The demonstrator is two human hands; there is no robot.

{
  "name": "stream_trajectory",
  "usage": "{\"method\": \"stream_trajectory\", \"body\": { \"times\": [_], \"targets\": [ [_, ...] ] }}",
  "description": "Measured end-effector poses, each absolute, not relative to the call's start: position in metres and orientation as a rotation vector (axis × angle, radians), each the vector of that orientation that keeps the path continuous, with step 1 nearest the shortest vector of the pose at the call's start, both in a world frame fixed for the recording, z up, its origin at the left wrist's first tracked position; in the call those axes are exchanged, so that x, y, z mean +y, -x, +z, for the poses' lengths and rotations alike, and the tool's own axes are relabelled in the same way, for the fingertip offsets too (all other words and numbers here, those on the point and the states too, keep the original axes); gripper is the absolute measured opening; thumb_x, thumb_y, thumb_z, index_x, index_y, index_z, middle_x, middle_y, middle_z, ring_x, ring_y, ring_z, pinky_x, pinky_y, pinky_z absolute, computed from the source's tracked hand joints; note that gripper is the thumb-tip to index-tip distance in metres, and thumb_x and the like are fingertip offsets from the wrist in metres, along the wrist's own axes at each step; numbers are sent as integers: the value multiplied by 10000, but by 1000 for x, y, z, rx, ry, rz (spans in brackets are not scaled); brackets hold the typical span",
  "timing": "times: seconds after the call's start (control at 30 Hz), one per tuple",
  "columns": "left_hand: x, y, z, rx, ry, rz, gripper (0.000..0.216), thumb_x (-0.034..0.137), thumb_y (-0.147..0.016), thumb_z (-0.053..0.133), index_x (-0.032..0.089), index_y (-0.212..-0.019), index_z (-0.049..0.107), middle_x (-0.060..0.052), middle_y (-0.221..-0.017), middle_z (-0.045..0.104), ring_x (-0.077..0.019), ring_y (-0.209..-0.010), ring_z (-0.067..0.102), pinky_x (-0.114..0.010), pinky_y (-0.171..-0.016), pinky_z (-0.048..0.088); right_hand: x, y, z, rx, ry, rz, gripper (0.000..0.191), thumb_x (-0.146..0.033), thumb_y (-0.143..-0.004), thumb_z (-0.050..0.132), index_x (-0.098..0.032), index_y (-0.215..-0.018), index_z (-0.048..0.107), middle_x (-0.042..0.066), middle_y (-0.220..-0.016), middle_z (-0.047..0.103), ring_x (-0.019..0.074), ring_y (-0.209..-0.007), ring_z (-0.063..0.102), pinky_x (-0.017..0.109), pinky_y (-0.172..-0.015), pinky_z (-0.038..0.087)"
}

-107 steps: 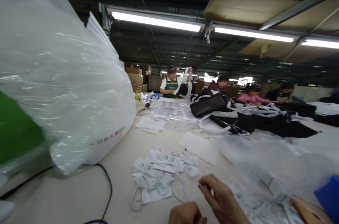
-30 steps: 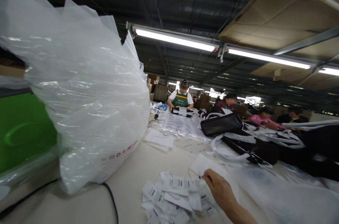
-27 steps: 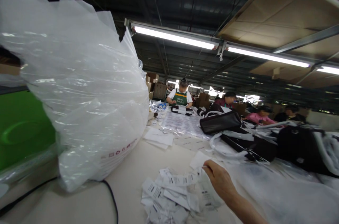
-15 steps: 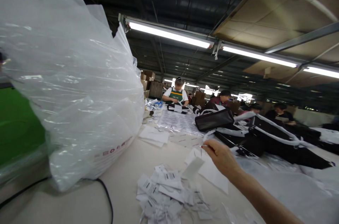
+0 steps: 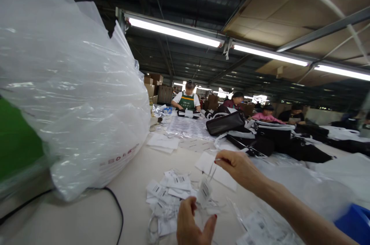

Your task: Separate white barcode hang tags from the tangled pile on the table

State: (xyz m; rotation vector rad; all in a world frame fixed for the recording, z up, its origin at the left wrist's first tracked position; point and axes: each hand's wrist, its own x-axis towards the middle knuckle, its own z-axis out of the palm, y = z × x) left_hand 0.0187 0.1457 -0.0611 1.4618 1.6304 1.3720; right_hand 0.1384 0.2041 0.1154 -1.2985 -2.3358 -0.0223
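Note:
My right hand point(image 5: 238, 166) pinches the string of a white hang tag point(image 5: 204, 191) between thumb and fingertips. The printed tag dangles below it, above the table. Low in the view, my left hand point(image 5: 192, 223) is open, thumb and fingers apart, just under the hanging tag; nothing shows in its grasp. Beside it on the left lies a loose pile of white printed hang tags point(image 5: 164, 195) with strings. White paper sheets point(image 5: 224, 175) lie flat behind the tag, below my right hand.
A large clear plastic sack point(image 5: 86, 94) bulges over the left side, with a black cable point(image 5: 115, 202) at its foot. Black handbags point(image 5: 225, 123) with white-wrapped handles are heaped at the back right. A blue bin point(image 5: 354, 222) stands lower right. Several people work across the table.
My left hand has come into view from below, near the hanging tag. The tag has turned to show print. The view has shifted right, bringing the blue bin in.

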Motion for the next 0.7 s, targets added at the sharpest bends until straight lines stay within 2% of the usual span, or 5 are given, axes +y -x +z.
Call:
{"method": "stream_trajectory", "body": {
  "times": [0.13, 0.23, 0.37, 0.47, 0.7],
  "targets": [
    [144, -15, -53, 1491, -1397, 1658, 818, 245, -593, 692, 79, -1262, 251, -196, -1322, 337, -306, -1246, 265, -374, -1040, 165, 181, -138, 122, -2362, 1258, 17, 184, -224, -773, 501, -190, -650, 633, -22, -565, 580, 120, -540, 492, 222, -518, 324],
    [140, -15, -50, 1305, -1434, 1644, 922, 224, -545, 722, 69, -1307, 226, -189, -1347, 329, -301, -1272, 233, -358, -1051, 121, 163, -138, 126, -2383, 1236, 38, 176, -219, -776, 511, -192, -657, 639, -24, -574, 588, 120, -553, 506, 217, -523, 331],
    [134, -17, -50, 1032, -1436, 1482, 856, 224, -573, 669, 122, -1318, 260, -111, -1127, 537, -271, -1105, 440, -338, -976, 251, 141, -140, 129, -2392, 1238, 89, 161, -213, -772, 526, -199, -663, 642, -30, -559, 583, 118, -539, 501, 215, -504, 320],
    [128, -22, -49, 802, -1406, 1296, 700, 240, -596, 603, 137, -1248, 373, -50, -911, 610, -188, -788, 548, -289, -750, 379, 130, -146, 133, -2352, 1250, 162, 139, -209, -754, 543, -199, -649, 634, -36, -532, 555, 113, -519, 479, 214, -492, 312],
    [107, -31, -39, 566, -1004, 809, 363, 172, -494, 605, 101, -849, 619, -15, -560, 637, -115, -478, 500, -240, -520, 300, 130, -174, 138, -2201, 1330, 546, 52, -188, -681, 577, -165, -663, 621, -50, -516, 524, 80, -455, 421, 180, -413, 300]
  ]
}}
